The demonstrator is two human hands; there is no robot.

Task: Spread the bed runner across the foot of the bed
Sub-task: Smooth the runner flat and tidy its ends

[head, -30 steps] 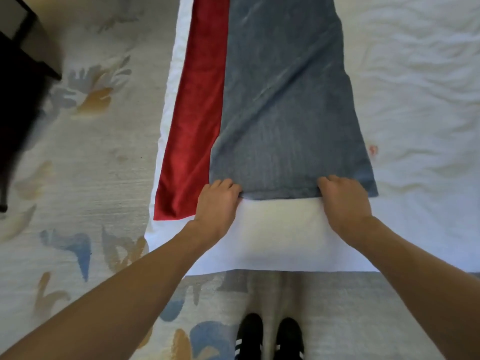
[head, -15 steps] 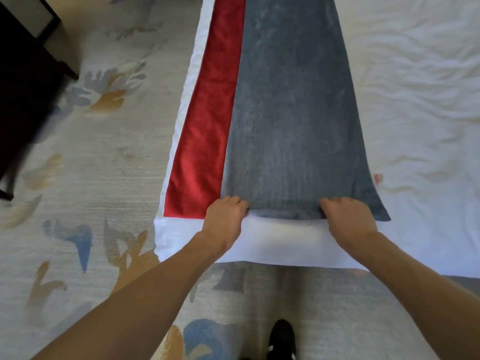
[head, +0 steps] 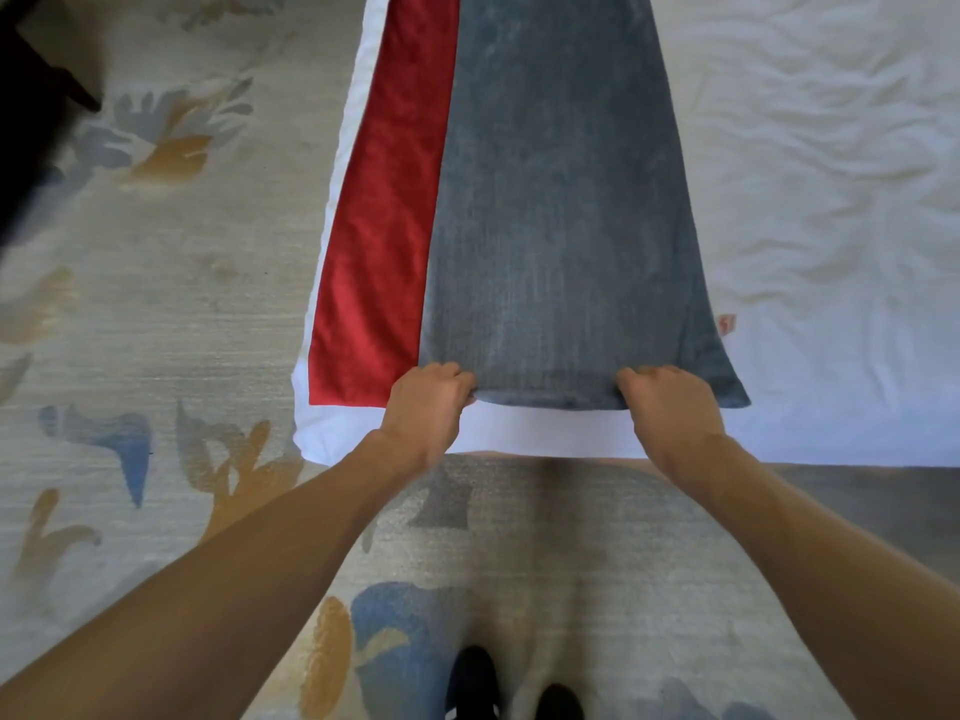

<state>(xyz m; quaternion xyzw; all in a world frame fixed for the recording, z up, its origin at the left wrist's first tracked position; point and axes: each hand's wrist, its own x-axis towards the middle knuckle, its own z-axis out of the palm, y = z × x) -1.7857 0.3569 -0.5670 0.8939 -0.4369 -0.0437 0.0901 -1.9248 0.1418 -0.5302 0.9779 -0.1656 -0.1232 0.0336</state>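
**Long blue-grey woven bed runner (head: 561, 226) held at its near end**

A white-sheeted bed (head: 831, 200) fills the upper frame above a pale patterned rug (head: 156, 314). The bed runner lies flat on the sheet, its long axis running straight away from the person. A red fabric band (head: 379, 241) shows along its left edge. The left hand (head: 428, 402) and right hand (head: 670, 402) are set apart and equally near. Each of the 2 pinches the runner's near short edge with curled fingers.

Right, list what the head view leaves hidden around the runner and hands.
Head view:
- Bed runner: far end cut off by the top edge.
- Left hand, right hand: fingertips tucked under the runner's hem.
- Red mark on the white sheet: too small to read.
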